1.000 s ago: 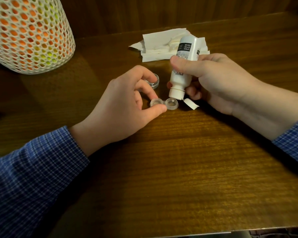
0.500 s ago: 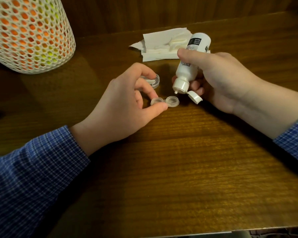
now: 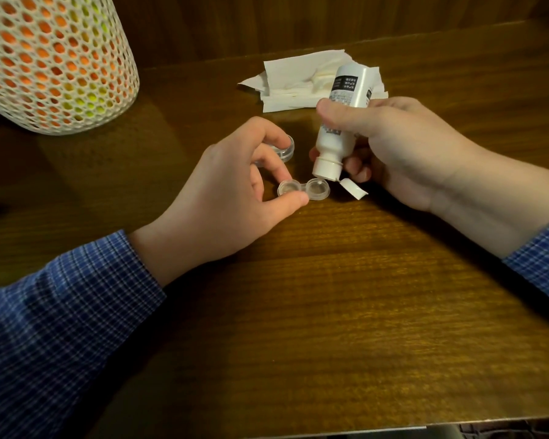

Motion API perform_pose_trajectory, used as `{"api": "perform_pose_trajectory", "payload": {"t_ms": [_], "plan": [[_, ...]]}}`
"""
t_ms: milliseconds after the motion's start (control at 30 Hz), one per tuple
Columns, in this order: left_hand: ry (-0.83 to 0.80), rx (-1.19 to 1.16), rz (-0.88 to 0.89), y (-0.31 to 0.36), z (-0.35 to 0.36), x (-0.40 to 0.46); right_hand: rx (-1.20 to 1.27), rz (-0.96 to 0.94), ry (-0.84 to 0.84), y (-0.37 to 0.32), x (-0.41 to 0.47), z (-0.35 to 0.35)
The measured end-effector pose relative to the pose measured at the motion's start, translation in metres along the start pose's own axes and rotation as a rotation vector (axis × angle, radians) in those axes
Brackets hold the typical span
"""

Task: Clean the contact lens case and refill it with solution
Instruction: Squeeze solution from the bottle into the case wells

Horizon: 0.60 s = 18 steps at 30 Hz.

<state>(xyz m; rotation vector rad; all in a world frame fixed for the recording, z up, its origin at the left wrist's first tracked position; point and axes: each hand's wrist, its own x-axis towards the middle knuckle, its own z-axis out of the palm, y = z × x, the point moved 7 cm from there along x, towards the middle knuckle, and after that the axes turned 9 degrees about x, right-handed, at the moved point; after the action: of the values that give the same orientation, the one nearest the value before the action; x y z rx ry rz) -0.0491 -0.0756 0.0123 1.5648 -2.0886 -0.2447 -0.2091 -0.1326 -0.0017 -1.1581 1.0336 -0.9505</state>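
A clear two-well contact lens case [image 3: 317,189] lies open on the wooden table [image 3: 330,312]. My left hand [image 3: 232,198] pinches its left well between thumb and finger. My right hand [image 3: 403,150] grips a white solution bottle [image 3: 336,128], tipped nozzle-down, its tip just above the case's right well. The bottle's flip cap [image 3: 352,189] hangs open beside the nozzle. A clear screw lid [image 3: 286,149] lies on the table behind my left fingers, partly hidden by them.
A crumpled white tissue [image 3: 295,83] lies behind the bottle. A white mesh lamp or basket [image 3: 54,61] with orange and green inside stands at the back left. A wooden wall runs along the back. The table's near edge is at the bottom.
My right hand first lifted and tilted the bottle away from the case, then brought its nozzle back down over the right well. My left hand kept its pinch on the case.
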Motion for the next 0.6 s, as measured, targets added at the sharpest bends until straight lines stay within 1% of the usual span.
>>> {"api": "perform_pose_trajectory", "payload": {"t_ms": [600], "plan": [[-0.004,0.004,0.01,-0.0006,0.0003,0.0005,-0.003,0.003,0.003,0.0003,0.0005,0.0001]]}}
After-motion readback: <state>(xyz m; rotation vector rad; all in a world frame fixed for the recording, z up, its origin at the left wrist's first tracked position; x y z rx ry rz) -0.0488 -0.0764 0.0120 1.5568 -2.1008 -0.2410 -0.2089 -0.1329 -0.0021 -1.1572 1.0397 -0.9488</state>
